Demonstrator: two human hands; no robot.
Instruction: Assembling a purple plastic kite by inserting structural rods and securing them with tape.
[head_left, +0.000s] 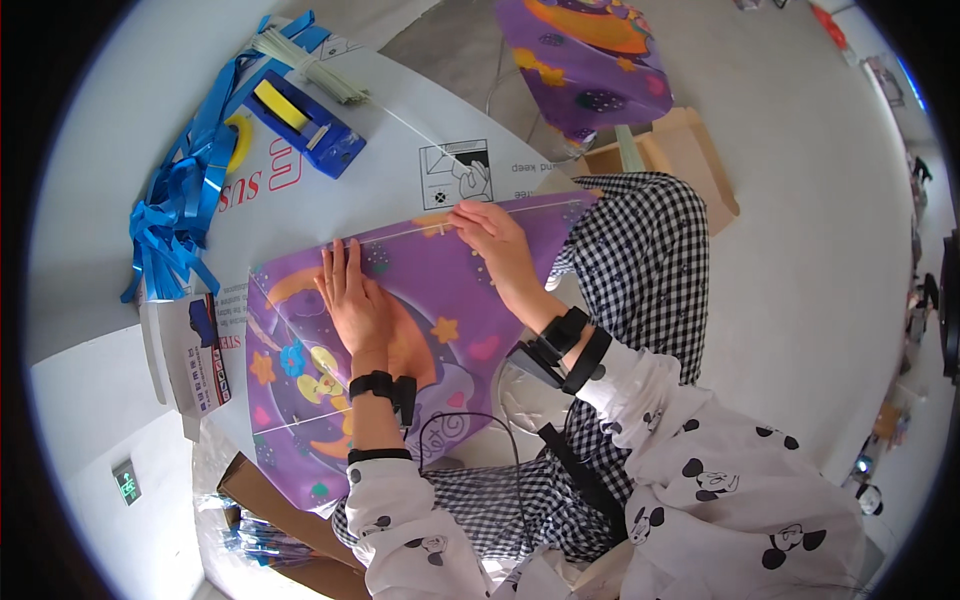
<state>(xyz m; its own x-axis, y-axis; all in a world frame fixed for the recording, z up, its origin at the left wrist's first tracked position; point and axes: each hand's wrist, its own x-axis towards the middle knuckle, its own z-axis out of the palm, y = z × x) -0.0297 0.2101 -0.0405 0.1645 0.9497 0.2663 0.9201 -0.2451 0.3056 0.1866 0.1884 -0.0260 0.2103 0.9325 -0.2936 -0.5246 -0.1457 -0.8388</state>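
Note:
A purple kite [470, 310] printed with moons, stars and cartoon figures lies over the table edge and toward my lap. Along its far edge runs a thin white rod [385, 236]. My left hand [358, 305] lies flat on the kite, fingers stretched, their tips at the rod. Farther right, my right hand [492, 248] has its fingers bent and close together on the rod and the kite's edge; the thumb is mostly hidden. Another thin rod crosses the kite's left part [300, 422].
Past the kite, a blue tape dispenser [335, 150] with yellow tape, a bundle of thin white rods [315, 68] and blue ribbon strips [165, 225] lie on the white table [395, 120]. Another purple printed kite [590, 75] is beyond, near an open cardboard box [700, 165].

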